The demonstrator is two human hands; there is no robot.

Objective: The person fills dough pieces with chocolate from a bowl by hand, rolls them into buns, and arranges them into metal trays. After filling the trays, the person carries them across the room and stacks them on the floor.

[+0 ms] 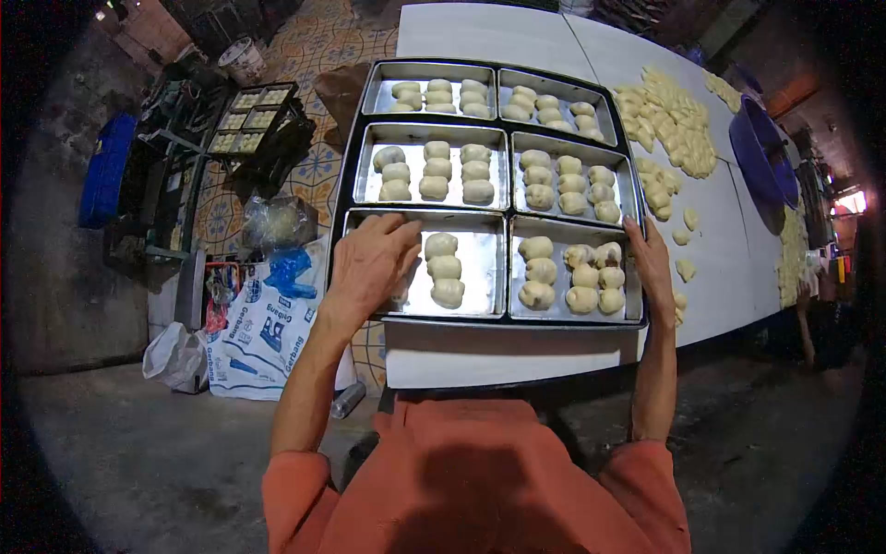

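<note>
A large black tray (506, 211) holds several silver rectangular pans, each with rows of pale rounded dough pieces (445, 268). My left hand (371, 266) reaches over the tray's left edge into the near-left pan (482, 277), its fingers curled down. A bit of pale dough shows under the palm; the rest of what it grips is hidden. Two rows stand in the near-right pan, next to a third with brown patches on top. At the tray's right edge, my right hand (653, 268) grips the rim, thumb on top and fingers mostly hidden.
The tray rests on a white table (738, 249), whose right side carries many loose dough pieces (678, 120) and a purple basin (764, 152). On the left are another filled tray (249, 120), a blue crate (108, 171) and a printed white sack (263, 337) on the floor.
</note>
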